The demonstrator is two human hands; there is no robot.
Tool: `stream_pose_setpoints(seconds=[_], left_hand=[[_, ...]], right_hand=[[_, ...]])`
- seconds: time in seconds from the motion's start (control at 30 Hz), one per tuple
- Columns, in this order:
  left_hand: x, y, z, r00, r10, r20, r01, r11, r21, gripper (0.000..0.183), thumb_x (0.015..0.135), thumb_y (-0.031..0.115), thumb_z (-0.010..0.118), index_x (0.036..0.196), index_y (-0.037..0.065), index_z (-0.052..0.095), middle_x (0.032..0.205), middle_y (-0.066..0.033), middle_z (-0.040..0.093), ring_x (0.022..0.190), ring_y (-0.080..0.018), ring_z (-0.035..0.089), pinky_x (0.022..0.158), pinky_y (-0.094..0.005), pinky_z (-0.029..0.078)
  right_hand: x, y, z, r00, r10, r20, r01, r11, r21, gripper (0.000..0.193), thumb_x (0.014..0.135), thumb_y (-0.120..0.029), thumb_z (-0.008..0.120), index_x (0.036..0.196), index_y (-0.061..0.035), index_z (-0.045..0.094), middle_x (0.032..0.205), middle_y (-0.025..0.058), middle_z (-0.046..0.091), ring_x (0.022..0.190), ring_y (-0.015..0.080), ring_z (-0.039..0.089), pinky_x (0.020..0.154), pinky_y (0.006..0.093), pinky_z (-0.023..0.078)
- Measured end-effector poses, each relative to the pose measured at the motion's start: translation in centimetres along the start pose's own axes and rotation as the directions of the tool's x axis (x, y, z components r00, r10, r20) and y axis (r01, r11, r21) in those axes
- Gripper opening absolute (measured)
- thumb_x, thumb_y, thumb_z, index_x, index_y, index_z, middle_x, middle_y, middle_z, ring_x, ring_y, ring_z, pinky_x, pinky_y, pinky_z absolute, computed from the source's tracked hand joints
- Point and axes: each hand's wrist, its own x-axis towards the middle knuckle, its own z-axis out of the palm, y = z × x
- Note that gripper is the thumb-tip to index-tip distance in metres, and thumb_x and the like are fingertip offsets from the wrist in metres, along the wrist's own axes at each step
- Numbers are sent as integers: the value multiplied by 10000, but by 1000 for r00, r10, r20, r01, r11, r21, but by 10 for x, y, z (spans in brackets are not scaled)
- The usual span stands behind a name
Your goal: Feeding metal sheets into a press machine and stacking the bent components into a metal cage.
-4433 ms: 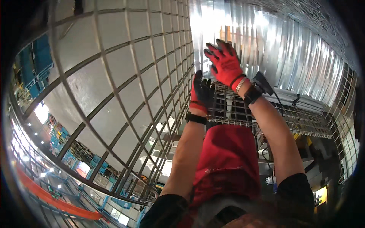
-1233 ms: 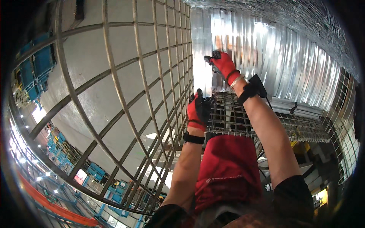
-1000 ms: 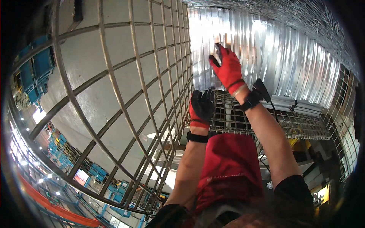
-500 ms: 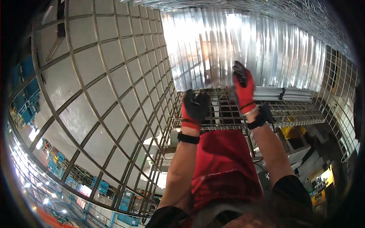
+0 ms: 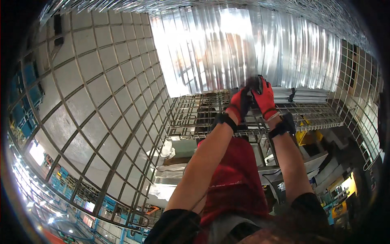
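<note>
Long shiny metal strips lie side by side in a broad layer inside a wire mesh cage. My left hand, in a red and black glove, is at their front ends, its fingers curled and partly blurred. Right beside it, my right hand, gloved the same way, is closed at the ends of the strips near the middle of the row. The fingertips of both hands nearly meet, and what lies between them is hard to make out.
Tall wire mesh stands on the left, and another mesh side on the right. A lower mesh front runs before me. Tied bundles of strips lie under the top layer at right. Ends of many more strips show at the back.
My left hand has moved right, from the left part of the strips to beside my right hand. My right hand has drawn back slightly to the strips' front ends. The view has shifted somewhat.
</note>
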Motion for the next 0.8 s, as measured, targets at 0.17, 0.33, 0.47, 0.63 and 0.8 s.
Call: stream_pose_setpoints(seconds=[0.17,0.33,0.47,0.63,0.8], left_hand=[[9,-3,-3,983,126,-137,-147,976,-161,193,878,248,523,1012,113,558,989,-93,607,838,-216,590,748,-329,497],[-19,4,20,996,71,-60,-76,993,-86,183,861,213,573,1008,104,562,930,-57,594,833,-213,588,760,-319,498],[-55,9,39,984,130,-119,-122,990,75,220,849,250,609,984,94,532,891,-35,575,671,-168,588,574,-288,483],[-95,25,70,915,363,-173,-259,861,437,249,823,204,634,973,56,501,812,-8,517,621,-102,476,525,-284,432],[-124,27,55,847,524,-85,-443,786,432,202,833,185,626,847,95,446,688,35,425,571,-55,408,475,-234,372]], right_hand=[[7,15,0,1000,-7,9,5,988,154,611,722,-330,688,1233,-81,463,1095,190,526,1035,361,504,886,411,419],[22,19,-17,998,-45,-49,37,987,-154,597,714,-325,711,1205,-65,492,1050,177,559,985,321,539,831,388,445],[41,-26,-46,994,102,30,-103,862,496,627,707,-324,730,1221,-59,488,1072,126,579,870,194,578,702,282,473],[76,-23,-42,930,-250,268,-159,382,910,494,796,-38,521,1282,-20,432,1168,84,548,914,167,580,789,239,440],[52,-56,-24,943,-227,244,-176,282,943,535,778,28,484,1305,-1,399,1153,70,555,958,181,584,822,250,443]])
